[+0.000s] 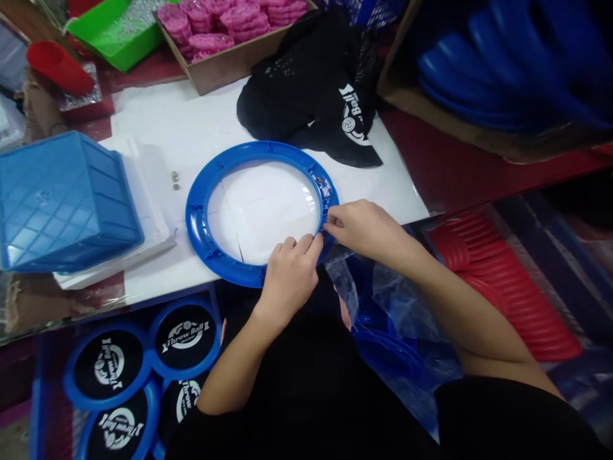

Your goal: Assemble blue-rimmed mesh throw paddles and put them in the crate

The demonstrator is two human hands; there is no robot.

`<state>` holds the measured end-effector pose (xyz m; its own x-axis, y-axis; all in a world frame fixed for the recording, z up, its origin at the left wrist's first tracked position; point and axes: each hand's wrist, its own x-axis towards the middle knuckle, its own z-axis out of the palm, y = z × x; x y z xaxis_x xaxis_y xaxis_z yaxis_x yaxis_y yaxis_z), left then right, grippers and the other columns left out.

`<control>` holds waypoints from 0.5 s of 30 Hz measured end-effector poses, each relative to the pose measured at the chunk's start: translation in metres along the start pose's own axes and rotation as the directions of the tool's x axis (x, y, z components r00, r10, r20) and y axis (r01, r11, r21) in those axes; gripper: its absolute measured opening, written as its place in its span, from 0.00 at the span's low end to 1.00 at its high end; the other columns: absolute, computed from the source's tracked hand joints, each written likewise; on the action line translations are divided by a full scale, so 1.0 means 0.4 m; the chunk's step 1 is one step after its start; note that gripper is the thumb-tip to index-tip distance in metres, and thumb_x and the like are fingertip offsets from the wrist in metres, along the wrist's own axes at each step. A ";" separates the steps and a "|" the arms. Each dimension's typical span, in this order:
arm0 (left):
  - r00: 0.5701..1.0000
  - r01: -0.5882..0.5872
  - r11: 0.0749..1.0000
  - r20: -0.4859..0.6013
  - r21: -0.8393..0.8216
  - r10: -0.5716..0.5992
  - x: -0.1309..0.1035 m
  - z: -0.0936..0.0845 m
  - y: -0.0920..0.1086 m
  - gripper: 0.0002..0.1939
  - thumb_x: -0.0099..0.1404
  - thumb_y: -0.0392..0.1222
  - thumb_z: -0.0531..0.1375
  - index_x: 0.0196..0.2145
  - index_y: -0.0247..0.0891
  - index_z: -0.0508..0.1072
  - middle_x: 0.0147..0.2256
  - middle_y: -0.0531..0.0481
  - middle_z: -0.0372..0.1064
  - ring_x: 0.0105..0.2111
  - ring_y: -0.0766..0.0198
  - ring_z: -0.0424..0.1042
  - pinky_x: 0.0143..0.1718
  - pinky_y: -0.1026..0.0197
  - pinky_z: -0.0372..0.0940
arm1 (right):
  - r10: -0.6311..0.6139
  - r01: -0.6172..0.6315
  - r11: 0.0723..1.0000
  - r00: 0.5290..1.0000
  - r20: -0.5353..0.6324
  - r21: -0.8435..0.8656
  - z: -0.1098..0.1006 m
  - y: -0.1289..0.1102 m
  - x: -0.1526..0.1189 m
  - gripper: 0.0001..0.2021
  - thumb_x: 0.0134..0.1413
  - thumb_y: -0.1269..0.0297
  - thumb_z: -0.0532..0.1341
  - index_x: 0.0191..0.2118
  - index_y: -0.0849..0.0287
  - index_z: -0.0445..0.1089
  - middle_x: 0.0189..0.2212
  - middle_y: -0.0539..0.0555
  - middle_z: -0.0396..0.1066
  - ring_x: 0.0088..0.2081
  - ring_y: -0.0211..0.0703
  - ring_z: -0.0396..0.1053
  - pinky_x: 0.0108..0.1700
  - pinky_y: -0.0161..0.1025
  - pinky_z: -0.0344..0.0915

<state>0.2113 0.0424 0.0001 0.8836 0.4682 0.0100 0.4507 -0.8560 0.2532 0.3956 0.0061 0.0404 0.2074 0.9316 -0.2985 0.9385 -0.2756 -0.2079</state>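
Blue plastic ring (195, 223) lies on white-covered desk (148, 121), overhanging near edge. Left hand (292, 275) holds near rim, fingers curled over; right hand (357, 223) at right rim, fingers bunched, cannot tell holding what. Black printed mesh fabric (301, 89) just beyond.

Looks like an assembly workshop. Has blue pieces (479, 83) stacked in a carton (460, 131), pink parts (244, 22) boxed in bulk, red pieces (517, 287) piled up, matching printed discs (186, 332) near the worktable (460, 172).

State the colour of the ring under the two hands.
Blue ring; best seen in the head view, the only one.
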 end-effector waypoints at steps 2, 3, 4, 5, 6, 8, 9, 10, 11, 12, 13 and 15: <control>1.000 -0.003 1.000 -0.004 -0.004 0.003 -0.002 0.001 0.000 0.26 0.70 0.27 0.52 0.64 0.36 0.68 0.53 0.42 0.76 0.44 0.52 0.73 0.43 0.51 0.69 | -0.003 0.003 1.000 1.000 0.004 0.018 0.001 0.005 0.007 0.11 0.64 0.65 0.58 0.29 0.57 0.70 0.26 0.54 0.71 0.29 0.44 0.66 0.31 0.40 0.49; 1.000 -0.005 1.000 -0.008 -0.005 0.005 -0.003 0.001 0.001 0.26 0.70 0.27 0.52 0.64 0.36 0.68 0.53 0.42 0.76 0.43 0.52 0.73 0.43 0.51 0.69 | -0.011 0.010 0.999 1.000 0.004 0.040 0.001 0.008 0.010 0.10 0.63 0.66 0.59 0.29 0.57 0.71 0.26 0.54 0.72 0.29 0.43 0.66 0.31 0.40 0.50; 1.000 -0.007 1.000 -0.011 -0.005 0.007 -0.004 0.002 0.001 0.26 0.70 0.27 0.51 0.64 0.36 0.68 0.53 0.41 0.76 0.43 0.52 0.73 0.43 0.51 0.69 | -0.020 0.020 0.997 1.000 0.003 0.071 0.000 0.014 0.012 0.10 0.62 0.66 0.59 0.29 0.57 0.71 0.25 0.53 0.72 0.29 0.43 0.66 0.32 0.39 0.51; 1.000 -0.008 1.000 -0.015 -0.004 0.008 -0.004 0.002 0.002 0.26 0.70 0.27 0.51 0.64 0.36 0.68 0.53 0.41 0.76 0.43 0.52 0.73 0.43 0.51 0.70 | -0.027 0.026 0.993 1.000 0.002 0.111 -0.002 0.021 0.014 0.09 0.62 0.67 0.60 0.29 0.57 0.71 0.25 0.52 0.72 0.29 0.42 0.66 0.32 0.39 0.52; 1.000 -0.008 1.000 -0.018 -0.003 0.008 -0.004 0.002 0.002 0.26 0.70 0.27 0.51 0.64 0.35 0.68 0.53 0.41 0.76 0.43 0.52 0.73 0.43 0.51 0.70 | -0.037 0.035 0.987 0.999 0.006 0.159 -0.007 0.031 0.015 0.09 0.61 0.66 0.61 0.29 0.58 0.71 0.25 0.52 0.72 0.29 0.41 0.66 0.33 0.39 0.54; 1.000 -0.007 1.000 -0.017 0.000 0.007 -0.002 0.002 0.002 0.26 0.70 0.27 0.52 0.64 0.35 0.67 0.53 0.41 0.76 0.43 0.52 0.73 0.43 0.51 0.69 | -0.084 0.074 0.961 0.996 0.027 0.266 -0.021 0.054 0.018 0.08 0.62 0.65 0.63 0.30 0.58 0.73 0.25 0.50 0.73 0.29 0.40 0.67 0.34 0.38 0.56; 1.000 -0.006 1.000 -0.015 0.003 0.006 0.000 0.002 0.002 0.26 0.70 0.27 0.52 0.64 0.35 0.68 0.52 0.41 0.76 0.43 0.52 0.73 0.42 0.51 0.69 | -0.123 0.104 0.945 0.991 0.045 0.311 -0.030 0.066 0.020 0.07 0.62 0.64 0.63 0.32 0.58 0.74 0.26 0.50 0.73 0.29 0.40 0.67 0.35 0.38 0.57; 1.000 -0.007 1.000 -0.010 0.007 0.007 0.001 0.001 0.002 0.26 0.70 0.27 0.52 0.63 0.35 0.68 0.52 0.42 0.76 0.43 0.52 0.73 0.42 0.51 0.69 | -0.165 0.135 0.930 0.984 0.061 0.343 -0.038 0.077 0.023 0.07 0.63 0.63 0.63 0.34 0.58 0.75 0.27 0.50 0.74 0.30 0.40 0.68 0.35 0.37 0.58; 1.000 -0.009 1.000 -0.005 0.012 0.009 0.003 0.000 0.002 0.26 0.70 0.27 0.51 0.63 0.35 0.68 0.52 0.42 0.76 0.42 0.52 0.74 0.41 0.51 0.69 | -0.207 0.169 0.918 0.976 0.070 0.357 -0.046 0.087 0.027 0.07 0.63 0.63 0.62 0.36 0.58 0.76 0.29 0.50 0.75 0.31 0.40 0.69 0.36 0.37 0.59; 1.000 -0.012 1.000 0.001 0.016 0.012 0.004 -0.001 0.002 0.26 0.70 0.26 0.51 0.63 0.35 0.68 0.52 0.42 0.76 0.42 0.52 0.74 0.41 0.51 0.69 | -0.247 0.210 0.912 0.967 0.064 0.352 -0.053 0.094 0.032 0.07 0.64 0.63 0.61 0.37 0.58 0.77 0.31 0.51 0.76 0.32 0.40 0.69 0.37 0.38 0.60; 1.000 -0.014 1.000 0.007 0.019 0.014 0.005 -0.002 0.003 0.26 0.70 0.26 0.51 0.63 0.35 0.68 0.52 0.41 0.76 0.42 0.52 0.74 0.41 0.51 0.69 | -0.281 0.253 0.912 0.959 0.043 0.322 -0.057 0.098 0.038 0.08 0.64 0.64 0.61 0.38 0.58 0.77 0.33 0.52 0.76 0.35 0.41 0.70 0.39 0.38 0.61; 1.000 -0.015 1.000 0.014 0.020 0.015 0.005 -0.004 0.003 0.26 0.69 0.26 0.51 0.63 0.34 0.67 0.52 0.41 0.76 0.43 0.52 0.74 0.41 0.51 0.69 | -0.336 0.333 0.919 0.942 -0.021 0.212 -0.060 0.099 0.050 0.09 0.65 0.66 0.59 0.37 0.58 0.76 0.37 0.54 0.77 0.40 0.44 0.71 0.42 0.39 0.61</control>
<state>0.2136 0.0426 0.0020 0.8917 0.4526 -0.0002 0.4401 -0.8671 0.2334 0.4434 0.0195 0.0488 -0.1143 0.9747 -0.1918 0.8729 0.0064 -0.4879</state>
